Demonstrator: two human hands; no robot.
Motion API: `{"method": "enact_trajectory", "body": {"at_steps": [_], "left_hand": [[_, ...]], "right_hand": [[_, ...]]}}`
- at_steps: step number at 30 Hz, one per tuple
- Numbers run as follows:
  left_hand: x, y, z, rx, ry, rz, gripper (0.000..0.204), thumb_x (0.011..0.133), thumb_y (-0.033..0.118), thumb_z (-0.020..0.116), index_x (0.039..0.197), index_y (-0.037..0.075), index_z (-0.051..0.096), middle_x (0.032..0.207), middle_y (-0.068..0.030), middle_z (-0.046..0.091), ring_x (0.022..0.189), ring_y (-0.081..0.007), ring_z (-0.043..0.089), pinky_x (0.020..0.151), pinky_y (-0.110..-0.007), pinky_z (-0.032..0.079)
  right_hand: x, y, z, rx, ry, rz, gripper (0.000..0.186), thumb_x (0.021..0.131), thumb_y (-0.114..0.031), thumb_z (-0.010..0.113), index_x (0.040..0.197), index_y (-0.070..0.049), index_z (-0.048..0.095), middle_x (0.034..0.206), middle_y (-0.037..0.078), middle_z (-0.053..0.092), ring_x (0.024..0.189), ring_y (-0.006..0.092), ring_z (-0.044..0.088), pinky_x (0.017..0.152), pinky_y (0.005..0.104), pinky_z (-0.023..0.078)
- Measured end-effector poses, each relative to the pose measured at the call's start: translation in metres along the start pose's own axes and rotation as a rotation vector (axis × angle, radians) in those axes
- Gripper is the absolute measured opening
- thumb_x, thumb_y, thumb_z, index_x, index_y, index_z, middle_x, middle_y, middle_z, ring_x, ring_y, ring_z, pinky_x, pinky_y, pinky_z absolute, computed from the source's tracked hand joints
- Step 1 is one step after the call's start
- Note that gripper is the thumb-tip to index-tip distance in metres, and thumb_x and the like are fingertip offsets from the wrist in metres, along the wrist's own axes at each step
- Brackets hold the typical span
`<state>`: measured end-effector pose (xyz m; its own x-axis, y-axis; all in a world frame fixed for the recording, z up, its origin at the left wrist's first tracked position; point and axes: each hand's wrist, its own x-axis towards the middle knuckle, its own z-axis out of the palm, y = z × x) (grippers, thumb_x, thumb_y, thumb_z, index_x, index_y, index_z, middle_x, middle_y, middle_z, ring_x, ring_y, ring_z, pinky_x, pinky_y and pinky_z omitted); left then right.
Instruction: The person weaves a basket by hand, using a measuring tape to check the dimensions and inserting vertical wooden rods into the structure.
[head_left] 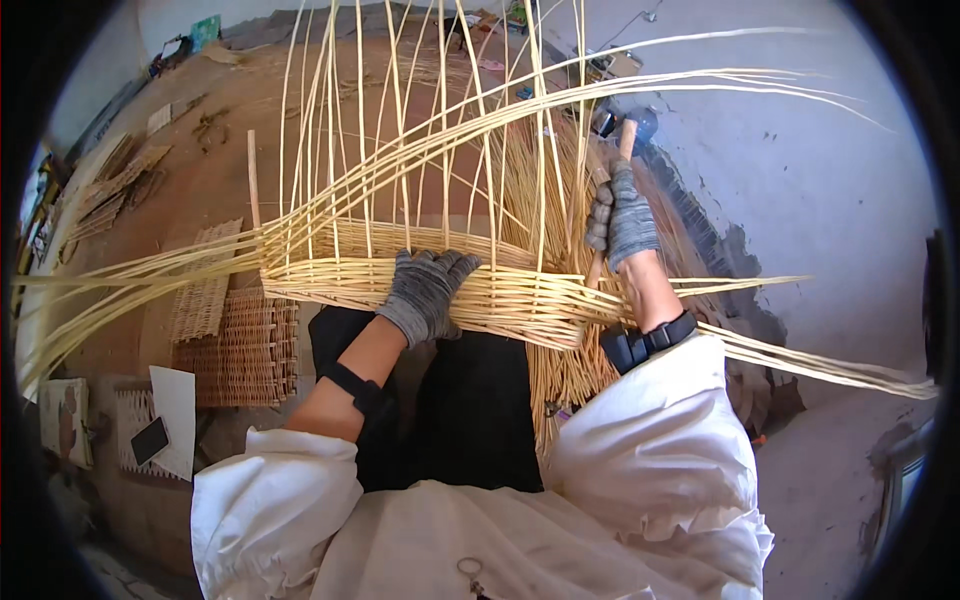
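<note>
A half-woven wicker basket (430,284), long and low with pale willow rods, lies across my lap. Tall upright rods (442,130) rise from its walls, and a bundle of loose rods (500,118) sweeps from the left corner up to the right. My left hand (428,292), in a grey knit glove, holds the near wall with its fingers bent over the woven edge. At the right end, my gloved right hand (622,212) is wrapped round a thick wooden stick (627,140) standing at the basket's corner. A thinner wooden stick (253,180) stands at the left corner.
Cut rods (560,385) lie heaped beside and behind the basket's right end. Woven panels (240,350) rest at the left, near a dark phone (150,441) on a white sheet (176,400). A pale wall (790,200) rises on the right.
</note>
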<state>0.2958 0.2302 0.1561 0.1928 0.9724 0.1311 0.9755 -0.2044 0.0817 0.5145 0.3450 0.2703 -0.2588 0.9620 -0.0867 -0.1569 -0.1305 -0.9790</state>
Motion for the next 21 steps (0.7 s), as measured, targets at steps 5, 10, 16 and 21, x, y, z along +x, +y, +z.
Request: {"method": "enact_trajectory", "body": {"at_steps": [5, 10, 16, 21], "left_hand": [[0.005, -0.01, 0.005, 0.003, -0.087, 0.015, 0.101, 0.053, 0.043, 0.081, 0.138, 0.018, 0.032, 0.138, -0.0071, 0.039, 0.123, -0.0293, 0.039, 0.102, -0.057, 0.022], [-0.008, 0.023, -0.014, 0.195, 0.196, -0.074, 0.071, 0.07, 0.032, 0.068, 0.133, 0.016, 0.038, 0.128, -0.0081, 0.047, 0.118, -0.0271, 0.046, 0.098, -0.055, 0.027], [0.041, 0.118, -0.047, -0.771, 0.344, 0.041, 0.046, 0.086, 0.028, 0.05, 0.126, 0.004, 0.041, 0.101, -0.0226, 0.06, 0.092, -0.0371, 0.055, 0.084, -0.047, 0.041], [0.019, 0.115, -0.04, -0.666, 0.876, -0.058, 0.025, 0.087, 0.031, 0.05, 0.09, 0.007, 0.056, 0.071, -0.0132, 0.059, 0.072, -0.035, 0.055, 0.072, -0.046, 0.041]], "right_hand": [[-0.002, 0.011, -0.011, 0.121, -0.079, 0.039, 0.056, 0.084, -0.063, 0.047, 0.052, -0.021, 0.029, 0.041, -0.006, 0.027, 0.03, 0.0105, 0.022, 0.03, 0.0256, 0.018], [0.003, 0.004, -0.017, 0.08, -0.042, 0.024, 0.052, 0.085, -0.06, 0.049, 0.054, -0.02, 0.035, 0.043, -0.004, 0.03, 0.032, 0.012, 0.027, 0.032, 0.0274, 0.024], [-0.072, -0.023, 0.026, -0.64, 0.067, -0.506, 0.029, 0.089, -0.032, 0.055, 0.092, -0.004, 0.057, 0.067, 0.008, 0.056, 0.061, 0.0243, 0.055, 0.055, 0.0308, 0.044], [-0.166, 0.014, -0.019, -0.979, -0.785, -0.846, 0.045, 0.081, -0.022, 0.062, 0.118, 0.0, 0.048, 0.111, 0.024, 0.052, 0.091, 0.0316, 0.06, 0.073, 0.0369, 0.051]]}}
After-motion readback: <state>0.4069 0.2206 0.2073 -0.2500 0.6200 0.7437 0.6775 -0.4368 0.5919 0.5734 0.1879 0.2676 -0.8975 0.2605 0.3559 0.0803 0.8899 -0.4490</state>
